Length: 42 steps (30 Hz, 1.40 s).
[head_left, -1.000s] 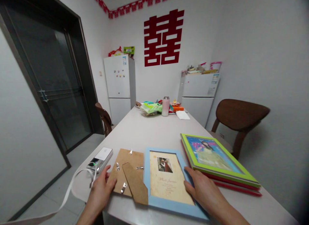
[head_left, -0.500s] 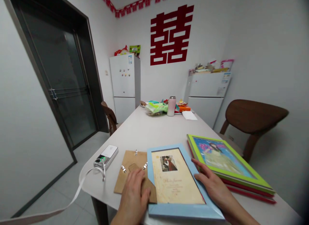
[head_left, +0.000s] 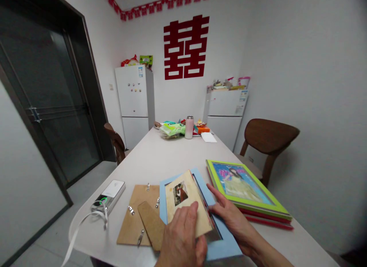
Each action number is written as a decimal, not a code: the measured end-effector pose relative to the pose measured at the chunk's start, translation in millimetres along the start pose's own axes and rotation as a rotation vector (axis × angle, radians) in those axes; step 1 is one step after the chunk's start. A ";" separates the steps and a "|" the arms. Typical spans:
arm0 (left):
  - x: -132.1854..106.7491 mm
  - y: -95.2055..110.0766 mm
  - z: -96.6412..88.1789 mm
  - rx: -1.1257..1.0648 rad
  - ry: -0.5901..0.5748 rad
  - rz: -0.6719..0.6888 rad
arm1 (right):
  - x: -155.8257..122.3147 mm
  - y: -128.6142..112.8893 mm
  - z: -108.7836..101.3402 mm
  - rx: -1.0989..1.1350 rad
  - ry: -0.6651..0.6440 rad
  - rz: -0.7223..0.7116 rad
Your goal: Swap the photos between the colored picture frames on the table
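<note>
A light blue picture frame [head_left: 212, 251] lies face up in front of me on the table. Its cream printed sheet [head_left: 186, 194], with a small picture on it, sits turned and partly raised over the opening. My left hand [head_left: 183, 232] grips the sheet's lower part, the thumb partly hidden. On the frame's right edge, my right hand [head_left: 229, 219] has its thumb on the border and its fingers at the outer side. To the left lies a brown backing board [head_left: 132, 221] with metal clips and a stand leg [head_left: 151, 225], partly covered by my left hand.
Stacked on the right are several frames, topped by a green picture frame [head_left: 255, 202]. A power bank [head_left: 110, 196] with a white strap lies at the left edge. Farther back stand a pink bottle [head_left: 189, 128] and snack bags [head_left: 172, 130]. Wooden chairs [head_left: 269, 135] flank the table.
My left hand has moved from the backing board's stand leg to the cream sheet, which is now turned and lifted within the frame. My right hand stays at the frame's edge. The view has shifted.
</note>
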State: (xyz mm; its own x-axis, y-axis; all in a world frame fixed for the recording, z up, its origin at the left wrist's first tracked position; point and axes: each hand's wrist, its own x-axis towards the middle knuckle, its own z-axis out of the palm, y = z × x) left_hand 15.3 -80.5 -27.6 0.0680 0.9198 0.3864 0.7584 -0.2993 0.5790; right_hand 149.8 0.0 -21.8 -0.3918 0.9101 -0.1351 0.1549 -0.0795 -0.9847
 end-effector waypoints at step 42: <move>-20.4 -53.8 -24.0 0.049 0.342 0.006 | 20.3 -30.8 80.3 0.316 -0.128 -0.159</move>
State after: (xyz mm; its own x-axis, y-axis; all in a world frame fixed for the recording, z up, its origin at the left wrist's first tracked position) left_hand -42.4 -89.3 -49.4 -0.1427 0.7771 0.6129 0.7894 -0.2842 0.5442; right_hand 64.2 -11.8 -3.1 -0.5021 0.8643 0.0293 -0.1970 -0.0813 -0.9770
